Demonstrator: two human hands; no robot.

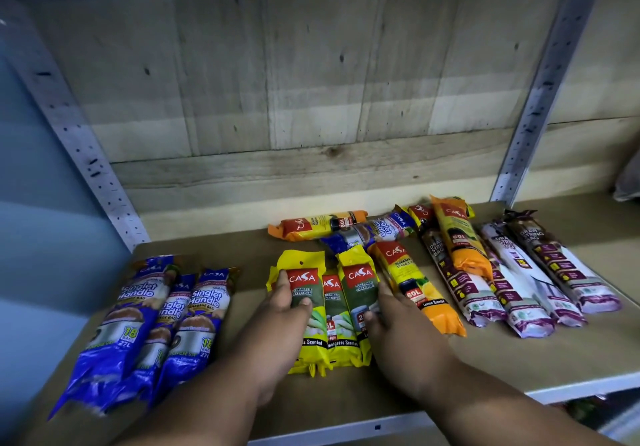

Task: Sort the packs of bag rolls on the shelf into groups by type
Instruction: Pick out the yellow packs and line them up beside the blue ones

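Note:
Three yellow lemongrass packs (pixel 332 310) lie side by side in the middle of the shelf (pixel 485 359). My left hand (pixel 280 321) rests flat on the left one, and my right hand (pixel 394 324) presses against the right one. At the left sit three blue singlet-handle packs (pixel 162 321). An orange lemon pack (pixel 415 286) lies just right of my right hand. Behind lie another orange pack (pixel 318 225) and a loose blue pack (pixel 374 232). Further right a third orange pack (pixel 460 237) rests on several white-and-purple drawstring packs (pixel 533 282).
A wooden plank wall (pixel 311 99) closes the back. Perforated metal uprights stand at the left (pixel 79 140) and right (pixel 540 99). The shelf's white front edge (pixel 381 425) runs below my forearms. A grey object (pixel 628 182) shows at the far right.

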